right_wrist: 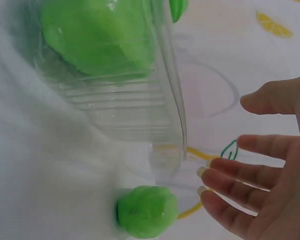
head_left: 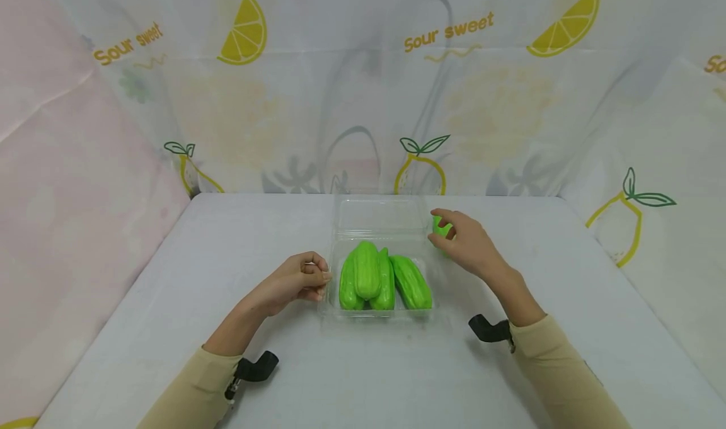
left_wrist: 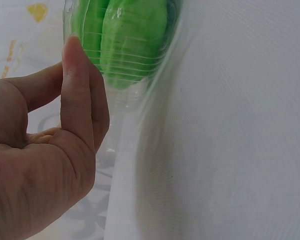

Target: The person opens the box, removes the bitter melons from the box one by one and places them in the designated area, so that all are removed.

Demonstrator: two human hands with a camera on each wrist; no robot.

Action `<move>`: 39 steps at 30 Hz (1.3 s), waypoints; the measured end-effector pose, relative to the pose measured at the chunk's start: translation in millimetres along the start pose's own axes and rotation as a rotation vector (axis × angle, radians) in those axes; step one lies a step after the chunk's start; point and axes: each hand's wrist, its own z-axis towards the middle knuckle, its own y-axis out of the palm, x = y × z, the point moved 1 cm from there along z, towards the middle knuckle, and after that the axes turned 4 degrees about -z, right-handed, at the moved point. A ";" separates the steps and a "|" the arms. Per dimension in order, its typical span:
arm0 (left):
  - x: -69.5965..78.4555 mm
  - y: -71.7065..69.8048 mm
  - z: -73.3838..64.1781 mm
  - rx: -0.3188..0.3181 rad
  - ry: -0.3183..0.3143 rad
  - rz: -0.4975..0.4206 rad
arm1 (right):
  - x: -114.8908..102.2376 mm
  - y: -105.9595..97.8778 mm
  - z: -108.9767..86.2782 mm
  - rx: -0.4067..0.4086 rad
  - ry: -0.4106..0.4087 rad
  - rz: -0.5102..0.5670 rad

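Observation:
Several bright green cucumber-like vegetables (head_left: 413, 282), lumpy and glossy, lie in a clear plastic clamshell box (head_left: 377, 313), one on top of the others. Its clear lid (head_left: 381, 215) is folded back at the far side. At the box's left rim, my left hand (head_left: 295, 282) pinches the edge between thumb and fingers; the left wrist view shows the fingertips (left_wrist: 73, 47) right at the wall. My right hand (head_left: 466, 240) hovers beyond the right rim, fingers spread and holding nothing. Partly hidden behind it, another green vegetable (right_wrist: 147, 212) lies on the table outside the box.
A white-covered table (head_left: 374, 372) lies under everything. Behind it hangs a cloth backdrop (head_left: 351, 89) printed with lemons and lettering, with more cloth at both sides. Each wrist carries a black camera mount (head_left: 489, 328).

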 end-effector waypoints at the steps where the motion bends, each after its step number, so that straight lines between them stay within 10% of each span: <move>1: 0.1 0.0 0.0 0.000 0.000 0.003 | -1.6 0.3 -0.8 -0.004 -0.007 -0.002; 39: -2.0 -0.4 1.4 -0.004 0.011 0.012 | -39.1 24.6 -22.5 -0.235 -0.185 -0.113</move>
